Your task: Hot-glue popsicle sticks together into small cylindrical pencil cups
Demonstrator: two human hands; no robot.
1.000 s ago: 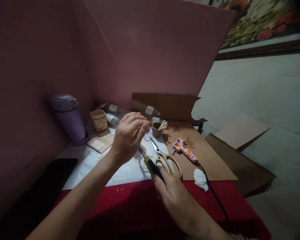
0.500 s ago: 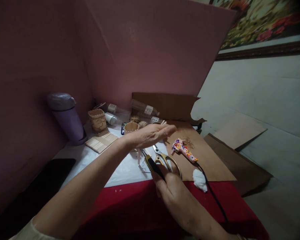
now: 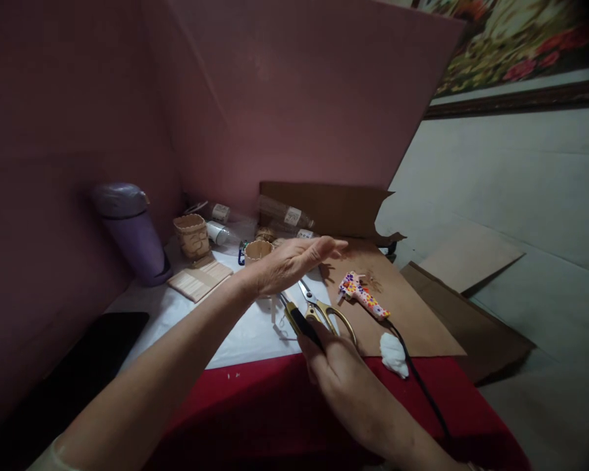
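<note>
My left hand reaches out above the table, its back toward me and its fingers stretched out. Nothing shows in its grip, though its palm side is hidden. Below and nearer to me, my right hand is closed around a yellow-and-black utility knife, which points up and away to the left. Just beyond the knife lies a pair of scissors with gold handles. A small woven-looking round basket stands behind my left wrist, partly covered by it.
A flower-patterned glue gun rests on cardboard, with a crumpled white tissue near its cord. Leftward are a bundle of wooden sticks, a square wooden cup and a purple tumbler. Clear plastic bottles lie behind.
My left hand has rotated slightly, so its thumb side shows more, and pale stick tips seen beyond it are out of sight. My right hand stays nearly still with the utility knife.
</note>
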